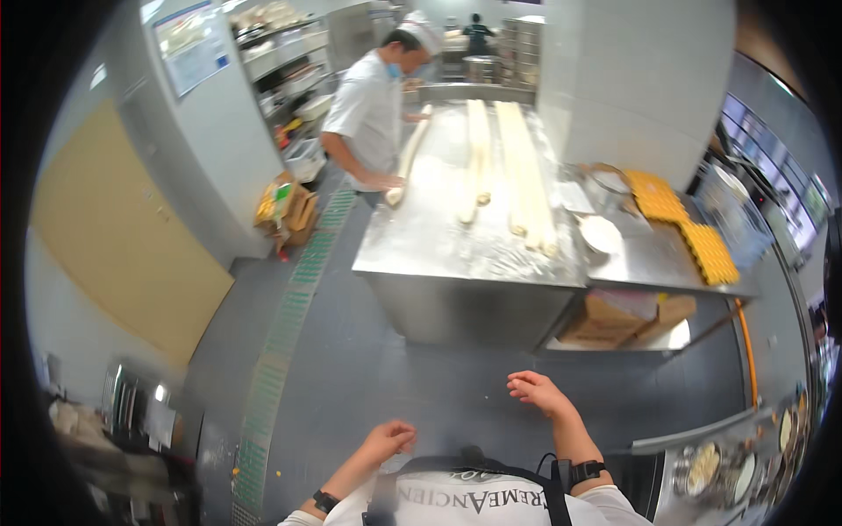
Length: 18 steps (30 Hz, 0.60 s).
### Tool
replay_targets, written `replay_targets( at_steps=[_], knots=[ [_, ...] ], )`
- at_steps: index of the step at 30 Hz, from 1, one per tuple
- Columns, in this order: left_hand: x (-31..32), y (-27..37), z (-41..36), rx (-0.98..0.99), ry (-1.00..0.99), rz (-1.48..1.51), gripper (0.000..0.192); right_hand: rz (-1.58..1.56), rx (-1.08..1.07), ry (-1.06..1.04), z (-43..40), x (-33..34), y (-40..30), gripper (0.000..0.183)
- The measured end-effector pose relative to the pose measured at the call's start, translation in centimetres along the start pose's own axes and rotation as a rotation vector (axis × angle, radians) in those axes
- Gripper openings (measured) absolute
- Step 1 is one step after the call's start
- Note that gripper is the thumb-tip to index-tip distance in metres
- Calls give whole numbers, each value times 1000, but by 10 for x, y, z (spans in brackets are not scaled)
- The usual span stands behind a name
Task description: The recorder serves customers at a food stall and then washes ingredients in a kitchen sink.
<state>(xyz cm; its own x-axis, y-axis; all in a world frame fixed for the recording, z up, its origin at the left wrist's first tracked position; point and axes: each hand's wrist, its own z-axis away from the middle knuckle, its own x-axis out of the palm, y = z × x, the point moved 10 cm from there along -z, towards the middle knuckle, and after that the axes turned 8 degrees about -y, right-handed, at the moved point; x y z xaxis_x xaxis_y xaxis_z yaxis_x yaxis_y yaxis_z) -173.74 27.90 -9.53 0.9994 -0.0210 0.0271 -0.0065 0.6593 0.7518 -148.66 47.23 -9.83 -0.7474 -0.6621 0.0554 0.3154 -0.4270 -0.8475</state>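
My left hand [393,439] hovers over the grey floor close to my body, its fingers loosely bent around nothing. Farther forward and to the right, my right hand [536,391] is also bare, fingers relaxed. Neither touches anything. Ahead of both stands a floured stainless steel worktable [421,246]. Several long ropes of pale dough lie lengthwise on it, among them a middle strand [475,158] and a wider group on the right [523,164]. At the table's left edge, a co-worker in white [371,108] has both hands on another dough rope [413,151].
A lower steel counter [648,263] adjoins the worktable, bearing a white bowl [600,235] and yellow egg trays [709,253]. Cardboard boxes [605,320] sit beneath. A green drain grating [289,315] runs along the floor. Bowls of food [702,468] stand at lower right.
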Motion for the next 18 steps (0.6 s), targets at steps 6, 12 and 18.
replay_targets(
  at_steps=[6, 12, 18],
  knots=[
    [-67, -26, 2, -24, 114, 237, 23, 152, 12, -258, -103, 75, -55, 34],
    [-161, -22, -4, -15, 180, 291, 22, 249, -44, -437, -209, 176, -124, 39],
    [-300, 9, 0, 42, 336, 337, 21, 333, -25, -597, -308, 288, -184, 40]
  ],
)
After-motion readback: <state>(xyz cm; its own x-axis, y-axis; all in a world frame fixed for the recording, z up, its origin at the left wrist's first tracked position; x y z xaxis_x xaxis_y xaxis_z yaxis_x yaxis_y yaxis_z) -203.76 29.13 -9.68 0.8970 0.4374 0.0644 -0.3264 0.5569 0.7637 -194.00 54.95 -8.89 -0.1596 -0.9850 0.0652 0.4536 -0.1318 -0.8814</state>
